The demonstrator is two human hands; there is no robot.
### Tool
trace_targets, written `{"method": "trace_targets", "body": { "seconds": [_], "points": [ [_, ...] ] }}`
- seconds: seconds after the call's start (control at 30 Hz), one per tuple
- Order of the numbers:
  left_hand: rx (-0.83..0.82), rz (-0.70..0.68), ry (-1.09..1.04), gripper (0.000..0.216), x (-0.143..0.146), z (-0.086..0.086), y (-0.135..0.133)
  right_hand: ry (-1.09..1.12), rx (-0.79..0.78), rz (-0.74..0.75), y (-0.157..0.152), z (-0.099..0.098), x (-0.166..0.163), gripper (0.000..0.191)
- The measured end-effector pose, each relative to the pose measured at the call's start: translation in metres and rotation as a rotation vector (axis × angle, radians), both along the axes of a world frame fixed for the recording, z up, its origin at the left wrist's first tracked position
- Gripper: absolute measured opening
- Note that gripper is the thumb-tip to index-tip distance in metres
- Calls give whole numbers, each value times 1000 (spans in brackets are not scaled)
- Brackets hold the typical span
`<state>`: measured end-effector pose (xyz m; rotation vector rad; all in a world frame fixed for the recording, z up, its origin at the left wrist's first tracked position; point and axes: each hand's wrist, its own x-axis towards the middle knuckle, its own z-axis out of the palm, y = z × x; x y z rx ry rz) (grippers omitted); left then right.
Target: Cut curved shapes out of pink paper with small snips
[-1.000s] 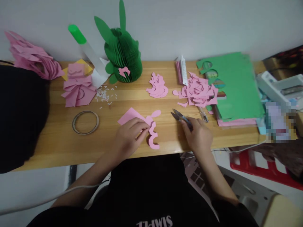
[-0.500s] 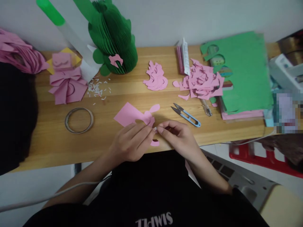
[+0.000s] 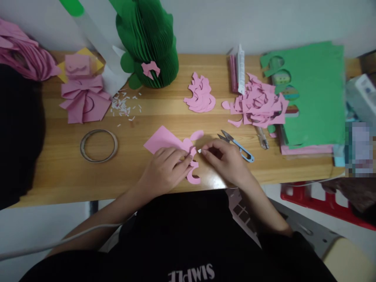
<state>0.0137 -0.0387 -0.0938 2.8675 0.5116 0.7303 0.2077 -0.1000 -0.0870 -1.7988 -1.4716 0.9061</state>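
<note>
My left hand [image 3: 164, 168] is closed on a pink paper cut-out [image 3: 194, 178] with curved edges, near the table's front. The fingers cover part of it. Just to the right, my right hand [image 3: 225, 160] pinches a small white strip [image 3: 199, 150] between thumb and forefinger, apart from the cut-out. A pink paper sheet [image 3: 161, 139] lies beyond my left hand, and a pink oval piece [image 3: 197, 135] sits beside it. Blue-handled thread snips [image 3: 246, 154] rest partly behind my right hand.
A tape roll [image 3: 98, 160] lies at left, below scattered white strips [image 3: 120, 105]. Behind stands a green honeycomb paper figure [image 3: 147, 43]. Pink cut-outs [image 3: 202, 100], pink scraps [image 3: 258, 102], a white tube [image 3: 241, 70], a pen [image 3: 263, 139] and green sheets [image 3: 317, 94] spread rightward.
My hands met at the white strip before. Now my right hand has drawn away to the right with the strip, while my left stays at the pink cut-out. The view has shifted slightly.
</note>
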Motion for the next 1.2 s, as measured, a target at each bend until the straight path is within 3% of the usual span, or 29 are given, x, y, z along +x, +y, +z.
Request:
{"method": "trace_targets", "body": {
  "seconds": [0.13,0.33,0.87,1.2],
  "points": [
    [-36,35,36,18,2,-8,0,-100,35,185,10,4,4,11],
    [-22,49,37,17,2,-13,0,-162,-17,291,18,6,3,12],
    [-10,43,67,19,0,-17,1,-538,-85,428,27,15,0,18],
    [-38,43,138,20,-1,-14,1,-502,-7,437,25,14,0,16]
  ]
}}
